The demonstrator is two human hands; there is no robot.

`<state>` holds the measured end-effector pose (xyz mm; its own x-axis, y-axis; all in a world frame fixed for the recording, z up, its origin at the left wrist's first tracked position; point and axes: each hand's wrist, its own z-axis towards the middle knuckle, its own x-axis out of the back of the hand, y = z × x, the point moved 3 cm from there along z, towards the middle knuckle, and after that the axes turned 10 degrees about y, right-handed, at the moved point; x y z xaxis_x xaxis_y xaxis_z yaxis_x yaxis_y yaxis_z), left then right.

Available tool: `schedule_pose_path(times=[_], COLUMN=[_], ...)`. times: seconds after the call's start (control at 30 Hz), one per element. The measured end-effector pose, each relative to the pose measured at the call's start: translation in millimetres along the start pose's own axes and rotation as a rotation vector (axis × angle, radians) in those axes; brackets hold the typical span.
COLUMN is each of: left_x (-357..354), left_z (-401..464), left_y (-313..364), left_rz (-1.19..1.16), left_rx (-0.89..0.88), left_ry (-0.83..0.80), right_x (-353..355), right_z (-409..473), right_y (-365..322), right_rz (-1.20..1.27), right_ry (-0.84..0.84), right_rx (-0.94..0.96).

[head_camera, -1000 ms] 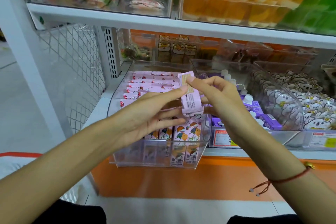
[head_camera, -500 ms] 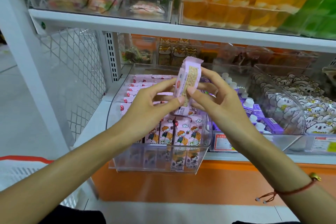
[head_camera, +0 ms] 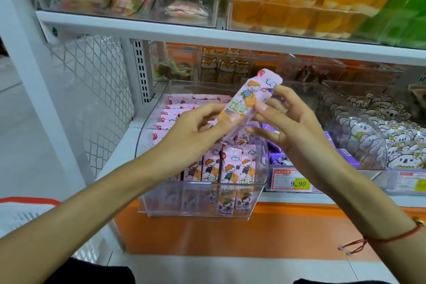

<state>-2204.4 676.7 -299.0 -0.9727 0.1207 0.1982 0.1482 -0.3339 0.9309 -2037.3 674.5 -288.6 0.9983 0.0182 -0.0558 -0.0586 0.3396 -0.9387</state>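
A pink snack packet (head_camera: pixel 250 97) with a cartoon child on its front is held tilted above a clear plastic bin (head_camera: pixel 200 200). My left hand (head_camera: pixel 196 129) pinches its lower end between thumb and fingers. My right hand (head_camera: pixel 283 120) holds its upper part, thumb on the front and fingers behind. The bin holds several more of the same pink packets (head_camera: pixel 230 166), some upright at the front and others lying flat behind.
The bin sits on a white shelf (head_camera: pixel 345 198) with an orange base. To the right stand a bin of purple packets (head_camera: pixel 345 157) and a bin of white cartoon packets (head_camera: pixel 396 140). Price tags (head_camera: pixel 290 182) hang at the shelf edge. A wire mesh panel (head_camera: pixel 92 90) closes the left side.
The packet has been turned over between both hands: its printed back faced me earlier, now the cartoon front shows. It also rose and tilted to the right.
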Motion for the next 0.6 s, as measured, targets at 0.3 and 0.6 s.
schedule_pose_path(times=[0.3, 0.6], left_x=[-22.3, -31.6], left_z=[-0.6, 1.9], left_y=[-13.2, -36.5], left_rz=[-0.079, 0.893], left_rx=[-0.108, -0.297], left_ry=[0.21, -0.037], right_x=[16.3, 30.6], right_z=[2.7, 7.8], right_y=[-7.8, -4.9], right_rz=[-0.178, -0.512], right_ry=[0.15, 0.316], right_rx=[0.231, 0.342])
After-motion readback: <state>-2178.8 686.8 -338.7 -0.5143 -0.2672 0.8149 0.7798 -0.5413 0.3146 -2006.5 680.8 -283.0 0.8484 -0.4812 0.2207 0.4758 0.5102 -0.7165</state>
